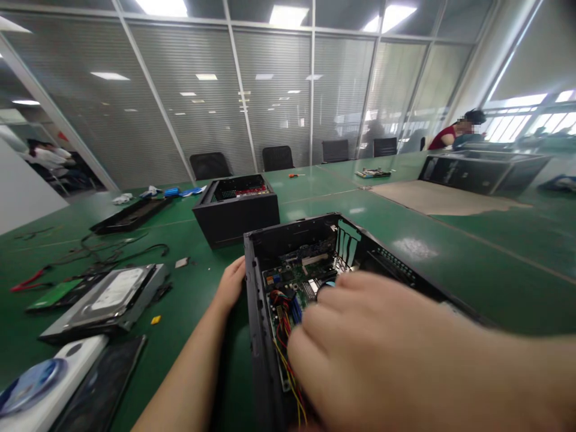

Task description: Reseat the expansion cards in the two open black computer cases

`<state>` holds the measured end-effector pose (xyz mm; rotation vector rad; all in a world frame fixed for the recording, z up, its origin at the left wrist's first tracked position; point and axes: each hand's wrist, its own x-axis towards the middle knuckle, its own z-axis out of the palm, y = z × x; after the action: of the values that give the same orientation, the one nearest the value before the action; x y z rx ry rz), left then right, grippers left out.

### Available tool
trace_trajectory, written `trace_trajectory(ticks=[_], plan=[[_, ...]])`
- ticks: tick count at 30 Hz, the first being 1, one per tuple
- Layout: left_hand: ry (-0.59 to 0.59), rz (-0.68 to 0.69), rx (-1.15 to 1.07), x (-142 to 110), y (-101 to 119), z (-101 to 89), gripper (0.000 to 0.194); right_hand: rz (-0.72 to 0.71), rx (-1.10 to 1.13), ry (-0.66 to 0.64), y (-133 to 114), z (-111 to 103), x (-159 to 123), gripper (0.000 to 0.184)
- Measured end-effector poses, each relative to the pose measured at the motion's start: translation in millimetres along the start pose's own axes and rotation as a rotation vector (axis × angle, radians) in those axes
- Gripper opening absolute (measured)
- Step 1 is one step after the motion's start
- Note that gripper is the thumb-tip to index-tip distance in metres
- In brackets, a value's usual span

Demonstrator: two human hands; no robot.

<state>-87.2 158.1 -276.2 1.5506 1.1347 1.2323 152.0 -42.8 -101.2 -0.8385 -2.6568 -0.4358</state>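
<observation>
An open black computer case (pixel 360 240) lies on the green table (pixel 450 240), showing a motherboard (pixel 294 276) and red and yellow wires (pixel 285 336). My left hand (pixel 231 282) rests against the case's outer left wall with the fingers curled on it. My right hand (pixel 364 354) reaches into the case over the board, fingers bent downward; what its fingertips touch is hidden, though a dark round part (pixel 326 288) shows just beyond them.
A second black case (pixel 236 213) stands behind. To the left lie a hard drive in its bracket (pixel 112 297), a green circuit board (pixel 51 294), loose cables (pixel 112 252), a black panel (pixel 130 216) and an optical drive (pixel 45 384). A person in red (pixel 450 135) sits far right near another case (pixel 481 168).
</observation>
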Motion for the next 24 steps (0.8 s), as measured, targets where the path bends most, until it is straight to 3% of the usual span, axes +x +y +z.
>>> trace_trajectory(ticks=[2,4,9,11,14,19,24], plan=[[-0.012,-0.027,-0.012,0.5,-3.8,-1.1,0.027,0.078,-0.081,-0.116,36.8,-8.6,31.3,0.019],[-0.012,-0.036,-0.012,0.9,-5.5,-1.8,0.027,0.166,-0.159,-0.247,75.5,0.2,57.5,0.018],[-0.013,-0.031,-0.005,0.5,0.2,-0.8,0.025,0.231,-0.193,-0.509,148.3,68.4,85.3,0.023],[-0.018,-0.04,0.002,-0.7,4.9,0.2,0.026,0.204,-0.196,-0.513,159.7,91.9,85.5,0.025],[-0.026,-0.074,0.033,-3.3,14.3,2.8,0.029,0.189,-0.212,-0.475,163.8,110.4,82.4,0.03],[-0.043,-0.117,0.016,-5.3,27.0,7.5,0.024,0.223,-0.189,-0.527,167.8,116.4,80.1,0.034],[-0.028,-0.138,-0.001,-4.2,25.0,6.1,0.022,0.208,-0.168,-0.66,174.4,123.8,79.9,0.037]])
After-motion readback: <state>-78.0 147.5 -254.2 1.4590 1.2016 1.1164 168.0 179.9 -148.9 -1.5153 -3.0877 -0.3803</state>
